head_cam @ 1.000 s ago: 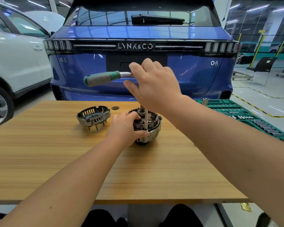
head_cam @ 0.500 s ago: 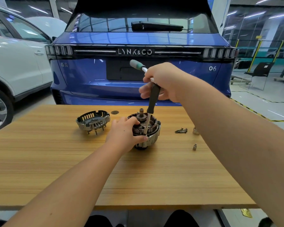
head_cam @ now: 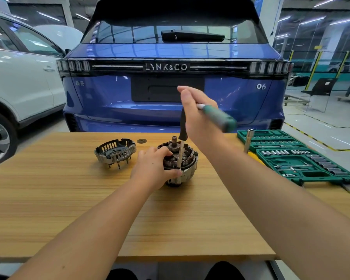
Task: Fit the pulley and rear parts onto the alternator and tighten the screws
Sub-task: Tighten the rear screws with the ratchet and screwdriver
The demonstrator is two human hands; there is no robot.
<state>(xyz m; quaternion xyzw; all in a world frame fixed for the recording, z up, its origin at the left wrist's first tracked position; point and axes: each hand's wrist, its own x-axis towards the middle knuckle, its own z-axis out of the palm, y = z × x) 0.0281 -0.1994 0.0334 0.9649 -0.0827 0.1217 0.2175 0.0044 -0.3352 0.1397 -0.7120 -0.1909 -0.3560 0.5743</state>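
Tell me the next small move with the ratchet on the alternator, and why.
Probably swing the green-handled ratchet through another turn. Its upright extension is seated on a screw at the rim of the round metal alternator, which the left hand steadies, while the right hand holds the ratchet's head.

- The wooden table [head_cam: 69, 209] carries everything; its top is light, grained board.
- The alternator [head_cam: 181, 164] stands near the middle, shaft end up.
- A slotted rear cover [head_cam: 115, 153] sits just to its left, apart from it.
- A small dark disc [head_cam: 141, 141] lies behind them (too small to identify).
- An open green socket set [head_cam: 299, 158] lies at the right edge.
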